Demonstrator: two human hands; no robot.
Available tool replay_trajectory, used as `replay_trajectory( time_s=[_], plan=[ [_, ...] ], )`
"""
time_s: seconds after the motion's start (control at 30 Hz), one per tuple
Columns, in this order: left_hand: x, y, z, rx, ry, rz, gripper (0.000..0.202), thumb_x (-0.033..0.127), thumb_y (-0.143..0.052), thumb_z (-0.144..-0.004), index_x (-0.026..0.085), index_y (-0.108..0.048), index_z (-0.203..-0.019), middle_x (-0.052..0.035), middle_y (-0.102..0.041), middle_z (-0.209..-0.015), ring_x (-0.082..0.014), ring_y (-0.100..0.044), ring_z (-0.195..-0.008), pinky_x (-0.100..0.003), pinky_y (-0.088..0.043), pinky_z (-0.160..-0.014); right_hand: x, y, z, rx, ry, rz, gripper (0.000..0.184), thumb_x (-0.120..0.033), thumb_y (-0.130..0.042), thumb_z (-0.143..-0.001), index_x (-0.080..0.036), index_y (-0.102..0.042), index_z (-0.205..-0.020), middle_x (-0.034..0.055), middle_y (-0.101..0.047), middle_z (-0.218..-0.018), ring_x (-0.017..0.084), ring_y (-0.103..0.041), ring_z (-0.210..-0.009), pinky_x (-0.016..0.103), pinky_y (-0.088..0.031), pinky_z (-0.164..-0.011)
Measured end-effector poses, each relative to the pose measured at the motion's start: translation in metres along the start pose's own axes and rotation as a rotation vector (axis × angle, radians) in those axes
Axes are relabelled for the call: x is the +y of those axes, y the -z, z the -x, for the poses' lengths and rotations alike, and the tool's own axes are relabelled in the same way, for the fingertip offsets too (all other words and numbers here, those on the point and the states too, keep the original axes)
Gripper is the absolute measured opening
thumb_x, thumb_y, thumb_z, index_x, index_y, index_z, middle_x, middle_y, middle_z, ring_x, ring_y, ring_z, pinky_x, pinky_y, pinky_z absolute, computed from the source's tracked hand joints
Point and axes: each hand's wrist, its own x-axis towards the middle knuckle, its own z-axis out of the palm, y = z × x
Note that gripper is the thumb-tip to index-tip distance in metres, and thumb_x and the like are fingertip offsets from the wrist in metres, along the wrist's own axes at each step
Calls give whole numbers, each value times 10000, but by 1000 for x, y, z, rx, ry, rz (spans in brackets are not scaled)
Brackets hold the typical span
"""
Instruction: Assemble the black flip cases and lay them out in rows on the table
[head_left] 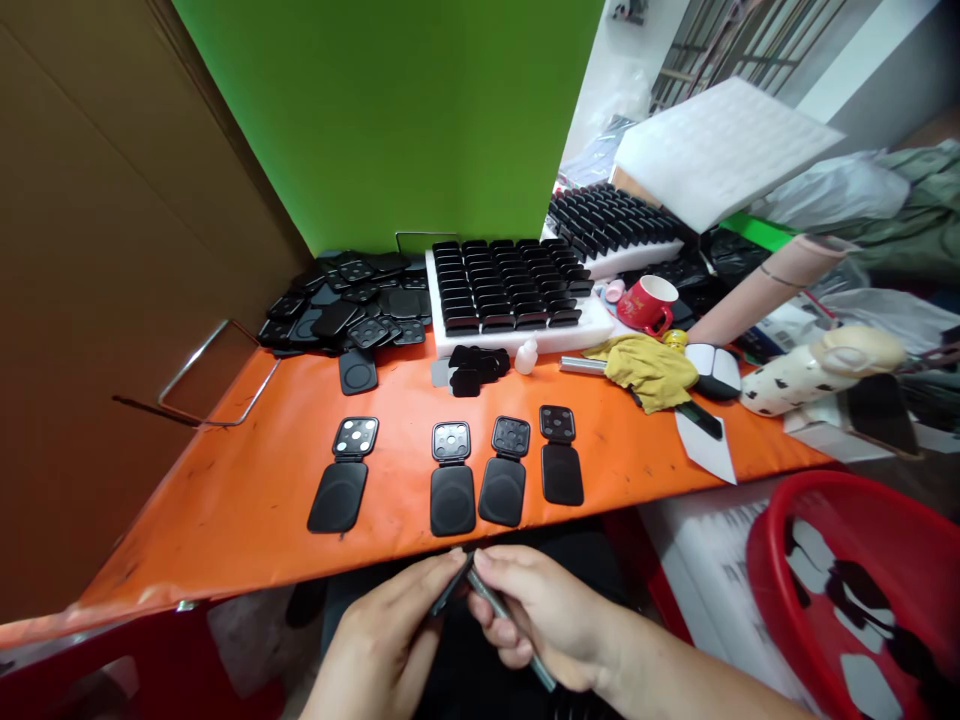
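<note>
In front of the table edge, my left hand (386, 630) is closed on a thin black folding pad (450, 588), seen nearly edge-on and partly hidden by the fingers. My right hand (555, 605) grips a slim grey metal rod-like tool (489, 596), its upper end against or very close to the pad. Beyond both hands, several black folding pads lie opened out on the orange table (247, 500). The leftmost pad (337, 497) lies apart from the other pads (452, 500). Their upper square parts show round inserts, some of them bright.
A heap of black pads (360, 300) lies at the back left. A white foam tray (487, 340) holds rows of black pieces. Black stickers (480, 365), a small bottle (526, 356), a yellow cloth (649, 370) and a red mug (647, 303) stand nearby. A red basin (765, 560) is at right.
</note>
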Motion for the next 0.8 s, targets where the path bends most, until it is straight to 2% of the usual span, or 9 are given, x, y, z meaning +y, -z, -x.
replay_trajectory(
  time_s=[0.13, 0.23, 0.3, 0.37, 0.43, 0.5, 0.6, 0.7, 0.8],
  plan=[
    [3, -4, 1, 15, -50, -52, 561, 46, -465, -739, 251, -425, -1259, -25, -605, -1170, -140, -584, -1036, -198, -461, -885, 9, -1, -3, 67, 47, -37, 254, -385, -536, -797, -148, -488, -719, -38, -444, -593, 19, -303, -404, 174, -117, -371],
    [5, -11, 1, 64, 3, 12, 494, 82, -487, -764, 272, -478, -1221, -9, -632, -1126, -141, -607, -994, -201, -470, -867, 15, -2, -5, 124, 82, -77, 258, -390, -528, -801, -147, -501, -718, -57, -411, -543, 22, -289, -387, 183, -128, -373],
    [7, -15, -3, 136, 154, 128, 360, 148, -499, -800, 268, -550, -1136, -2, -660, -1073, -144, -629, -945, -203, -484, -837, 16, -3, -5, 108, 99, -103, 285, -423, -499, -820, -148, -516, -746, -63, -406, -530, 22, -294, -381, 180, -155, -379],
    [10, -15, -8, 207, 400, 293, 219, 251, -514, -823, 228, -612, -1017, -14, -693, -984, -158, -654, -870, -209, -511, -774, 14, -4, -5, 48, 88, -134, 325, -475, -448, -842, -163, -522, -793, -67, -414, -525, 25, -307, -372, 177, -181, -385],
    [11, -13, -14, 265, 615, 445, 216, 348, -543, -805, 183, -639, -906, -29, -713, -881, -183, -667, -802, -223, -531, -705, 11, -6, -5, -18, 33, -154, 332, -489, -414, -855, -177, -527, -846, -64, -430, -535, 25, -315, -367, 169, -179, -384],
    [12, -9, -17, 301, 694, 530, 241, 386, -578, -774, 164, -644, -841, -27, -716, -805, -198, -668, -767, -238, -536, -678, 8, -7, -4, -61, -24, -151, 290, -431, -427, -857, -165, -542, -883, -53, -445, -564, 18, -316, -372, 161, -161, -381],
    [14, -6, -15, 309, 597, 528, 196, 351, -591, -772, 187, -655, -858, -8, -715, -798, -184, -667, -753, -233, -533, -688, 7, -7, -4, -56, -52, -139, 213, -328, -462, -828, -140, -553, -872, -32, -461, -618, 12, -327, -395, 154, -158, -379],
    [15, -5, -9, 297, 395, 428, 187, 274, -574, -795, 248, -653, -962, 6, -714, -880, -165, -670, -776, -226, -531, -724, 7, -4, -4, -66, -100, -161, 143, -280, -478, -798, -150, -528, -827, -23, -471, -634, 17, -332, -401, 147, -158, -373],
    [13, -6, -3, 238, 204, 359, 291, 197, -567, -802, 314, -612, -1064, 18, -693, -995, -161, -664, -857, -226, -527, -767, 5, 1, -3, -126, -190, -262, 132, -263, -464, -774, -142, -516, -790, -17, -469, -625, 22, -318, -390, 142, -150, -357]
  ],
)
